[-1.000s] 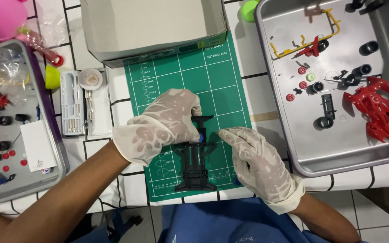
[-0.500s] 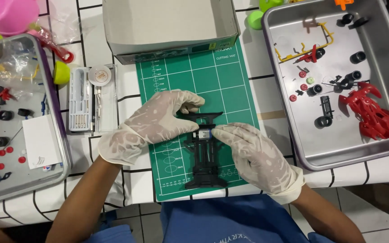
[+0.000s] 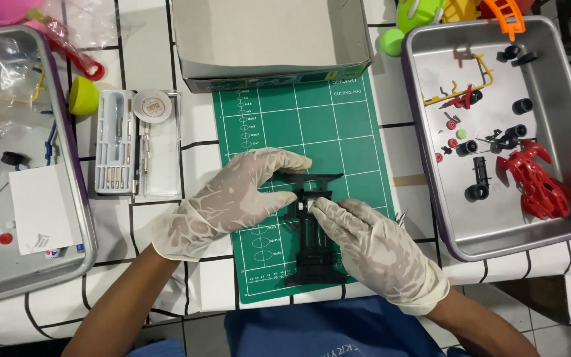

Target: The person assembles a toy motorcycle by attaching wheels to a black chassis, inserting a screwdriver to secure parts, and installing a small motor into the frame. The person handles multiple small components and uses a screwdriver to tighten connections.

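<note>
Since a moment ago both gloved hands have closed in, my left hand (image 3: 232, 198) steadying the black toy car frame (image 3: 313, 228) flat on the green cutting mat (image 3: 312, 125) while my right hand (image 3: 375, 248) pinches a small pale part (image 3: 310, 200) onto it, parts tray (image 3: 566, 225) alongside.

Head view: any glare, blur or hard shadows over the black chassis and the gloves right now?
Head view: light is even and soft, with only faint shadows under the left hand and right hand; the black chassis on the green cutting mat is sharp but so dark that its detail merges; mild sheen on the gloves and on the right metal tray; no motion blur.
</note>
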